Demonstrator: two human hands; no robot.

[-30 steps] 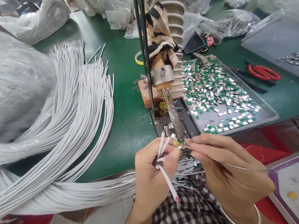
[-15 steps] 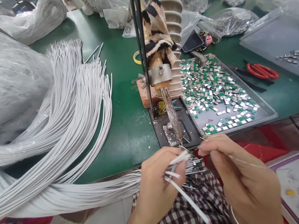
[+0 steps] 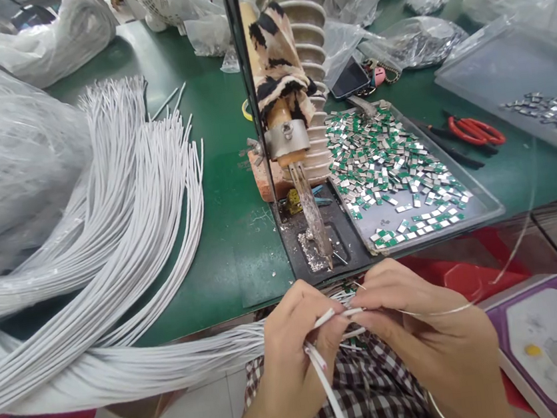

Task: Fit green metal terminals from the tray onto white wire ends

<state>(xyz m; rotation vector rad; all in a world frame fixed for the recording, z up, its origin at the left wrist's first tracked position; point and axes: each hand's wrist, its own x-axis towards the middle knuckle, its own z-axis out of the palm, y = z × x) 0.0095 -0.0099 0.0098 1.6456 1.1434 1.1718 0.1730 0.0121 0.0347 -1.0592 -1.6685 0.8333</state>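
My left hand (image 3: 298,341) is closed on several white cables (image 3: 332,391), whose cut ends stick out between thumb and fingers. My right hand (image 3: 428,329) is closed too, its thumb and forefinger pinching the end of a white cable right beside my left fingertips. A thin solder wire (image 3: 444,312) runs through the right hand, and its tip shows above the forefinger. Just beyond both hands, a soldering iron (image 3: 312,215) points down on its stand over a black tray (image 3: 359,253) with solder bits. Small green circuit boards hang partly hidden below the hands.
A clear tray (image 3: 490,208) of small green-and-silver boards stands right of the iron. Red-handled pliers (image 3: 475,129) lie beyond it. A large bundle of white cables (image 3: 127,253) covers the left. A ribbed hose (image 3: 306,31) rises behind the iron; plastic bags (image 3: 420,38) lie at the back.
My hands have come together, and the right fingers now pinch a cable end at the left hand. The solder tip and cables have moved away from the iron's tip.
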